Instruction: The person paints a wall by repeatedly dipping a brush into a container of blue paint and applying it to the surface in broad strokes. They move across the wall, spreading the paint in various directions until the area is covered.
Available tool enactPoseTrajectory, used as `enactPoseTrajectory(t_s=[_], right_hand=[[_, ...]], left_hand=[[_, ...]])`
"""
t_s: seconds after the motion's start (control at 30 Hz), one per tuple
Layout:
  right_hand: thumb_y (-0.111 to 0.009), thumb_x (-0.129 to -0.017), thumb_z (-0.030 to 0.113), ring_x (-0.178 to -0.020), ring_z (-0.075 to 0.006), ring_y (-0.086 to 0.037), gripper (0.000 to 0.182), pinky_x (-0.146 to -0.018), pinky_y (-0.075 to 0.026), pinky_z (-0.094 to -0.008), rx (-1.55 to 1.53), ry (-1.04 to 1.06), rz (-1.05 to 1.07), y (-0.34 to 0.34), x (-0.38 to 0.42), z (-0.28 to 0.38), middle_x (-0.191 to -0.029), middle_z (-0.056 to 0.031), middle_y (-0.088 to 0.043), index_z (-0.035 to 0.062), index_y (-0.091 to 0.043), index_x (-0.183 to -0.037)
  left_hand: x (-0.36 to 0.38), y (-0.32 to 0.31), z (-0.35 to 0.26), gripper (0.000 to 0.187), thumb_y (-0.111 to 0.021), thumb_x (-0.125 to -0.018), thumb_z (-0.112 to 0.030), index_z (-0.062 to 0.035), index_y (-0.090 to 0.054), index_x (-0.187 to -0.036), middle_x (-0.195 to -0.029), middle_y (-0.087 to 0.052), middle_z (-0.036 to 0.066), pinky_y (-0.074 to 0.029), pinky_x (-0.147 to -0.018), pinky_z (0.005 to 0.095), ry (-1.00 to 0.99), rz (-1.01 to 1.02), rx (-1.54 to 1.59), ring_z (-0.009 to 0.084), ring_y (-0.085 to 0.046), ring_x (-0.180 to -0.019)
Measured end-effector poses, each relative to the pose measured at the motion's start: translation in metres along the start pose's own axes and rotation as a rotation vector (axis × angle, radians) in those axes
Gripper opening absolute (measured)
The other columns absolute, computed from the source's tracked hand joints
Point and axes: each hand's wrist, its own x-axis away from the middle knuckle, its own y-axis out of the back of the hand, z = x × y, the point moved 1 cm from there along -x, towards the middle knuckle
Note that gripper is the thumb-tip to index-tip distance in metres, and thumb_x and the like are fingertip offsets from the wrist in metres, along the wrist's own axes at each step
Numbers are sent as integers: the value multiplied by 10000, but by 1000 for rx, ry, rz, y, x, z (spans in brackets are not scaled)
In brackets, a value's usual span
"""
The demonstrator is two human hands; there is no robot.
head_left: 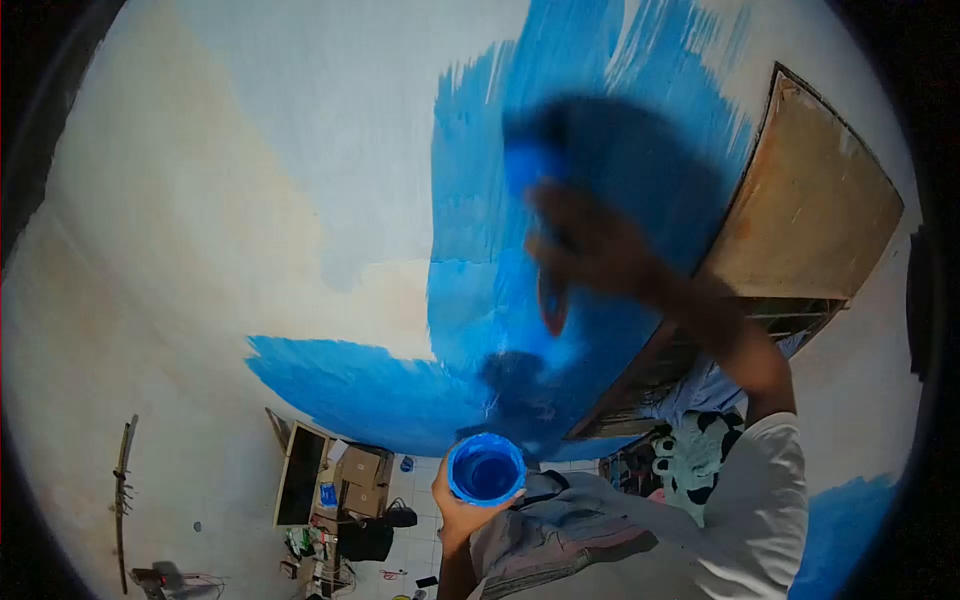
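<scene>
Fingers of left hand point(455, 510) cup the light, spill-prone paint cup point(486, 469) from below; right hand point(590, 245) grips the blurred brush point(552, 300).

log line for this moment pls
right hand: grips paintbrush against blue-painted wall, motion-blurred | left hand: holds cup of blue paint | unpainted wall at left

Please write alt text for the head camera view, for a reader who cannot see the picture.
A person's right hand, blurred, holds a paintbrush with a blue head against a pale wall partly covered in blue paint. The left hand holds a small round blue cup of blue paint below. A brown wooden frame is at right; cardboard boxes lie far below.
</scene>
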Motion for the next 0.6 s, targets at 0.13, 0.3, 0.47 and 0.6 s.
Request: enactPoseTrajectory(t_s=[0.13, 0.3, 0.47, 0.6], right_hand=[[-698, -827, 226, -1186, -369, -530, 368, -967, -484, -459, -305, 23, 64, -46, 62, 87, -1325, -204, -495, 153, -558, -1159], [-700, -787, 162, -937, -336, -662, 327, -809, -546, -406, -508, -442, 12, 25, -6, 17, -1066, -157, -646, 115, -591, -1092], [-666, -872, 258, -767, -129, -628, 228, -716, -514, -287, 133, -626, -421, 148, -103, -141, -858, -73, -661, 41, -642, -938], [-639, -895, 185, -698, -133, -612, 154, -680, -513, -284, 20, -453, -524, 171, -127, -136, -799, -61, -644, 33, -616, -898]], left_hand=[[4, 8, 2, 842, -937, -505, -235, 9, -519, -1195, -1098, -619, 143, -489, -899, 385, 24, -1, -114, 239, -617, -1005], [14, 13, 12, 849, -934, -509, -235, 13, -516, -1205, -1109, -614, 141, -493, -891, 387, 28, -73, -77, 240, -614, -1004], [15, 6, 17, 829, -933, -509, -216, 18, -527, -1193, -1081, -630, 145, -501, -882, 385, 31, -116, -60, 248, -630, -974], [7, 1, 16, 821, -934, -508, -224, 17, -529, -1179, -1066, -627, 143, -506, -874, 388, 14, -91, -55, 250, -629, -967]])
